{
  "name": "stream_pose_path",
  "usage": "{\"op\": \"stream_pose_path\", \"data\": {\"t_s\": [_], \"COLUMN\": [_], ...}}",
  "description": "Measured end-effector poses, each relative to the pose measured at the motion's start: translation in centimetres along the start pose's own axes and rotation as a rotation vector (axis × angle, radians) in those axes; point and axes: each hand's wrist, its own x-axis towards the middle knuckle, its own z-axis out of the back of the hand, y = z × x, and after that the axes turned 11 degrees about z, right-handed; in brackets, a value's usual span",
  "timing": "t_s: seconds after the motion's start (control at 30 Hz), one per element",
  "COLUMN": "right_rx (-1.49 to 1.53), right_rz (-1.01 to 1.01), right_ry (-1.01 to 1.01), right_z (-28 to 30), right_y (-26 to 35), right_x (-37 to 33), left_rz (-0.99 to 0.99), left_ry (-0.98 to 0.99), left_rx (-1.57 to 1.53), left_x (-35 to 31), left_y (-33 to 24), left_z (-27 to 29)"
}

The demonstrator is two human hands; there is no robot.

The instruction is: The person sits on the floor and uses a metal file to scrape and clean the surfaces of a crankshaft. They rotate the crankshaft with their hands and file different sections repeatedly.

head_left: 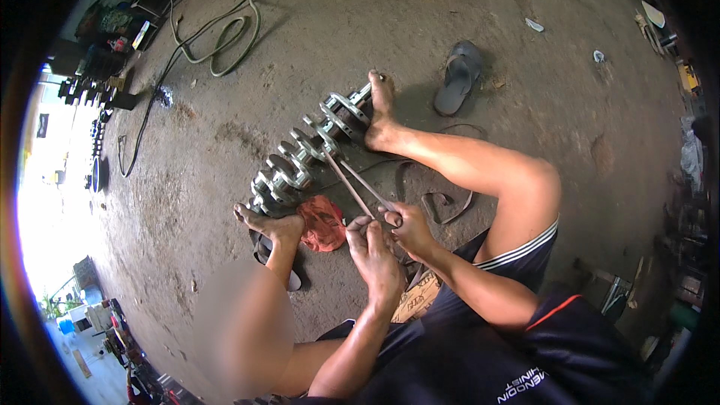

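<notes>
A crankshaft point(304, 148) is laid well in from the floor's point(202, 232) left edge, its ends braced by bare feet point(382, 109), while a strap point(349, 186), apparently already looped round its middle, is gripped by left hand point(375, 255) and right hand point(409, 228); what remains cannot be told.

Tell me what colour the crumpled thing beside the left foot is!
The crumpled thing is reddish orange; it shows in the head view.

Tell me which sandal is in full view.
The dark sandal right of the right foot; the other sandal is partly hidden behind the left leg.
</notes>
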Motion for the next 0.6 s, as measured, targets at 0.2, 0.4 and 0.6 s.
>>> {"op": "stream_pose_path", "data": {"t_s": [0.2, 0.4, 0.6], "right_rx": [-0.310, 0.097, 0.039], "right_rz": [-0.017, -0.317, -0.346], "right_ry": [0.040, -0.010, -0.029], "right_z": [3.5, 5.9, 8.9], "right_y": [4.1, 7.8, 11.9], "right_x": [-4.5, -9.1, -13.2], "left_rz": [-0.026, -0.052, -0.162], "left_ry": [-0.020, -0.048, -0.048], "left_rx": [0.049, 0.057, 0.150], "left_x": [6.2, 13.8, 22.6], "left_y": [2.6, 5.8, 8.1], "left_z": [0.4, 0.6, 2.5]}}
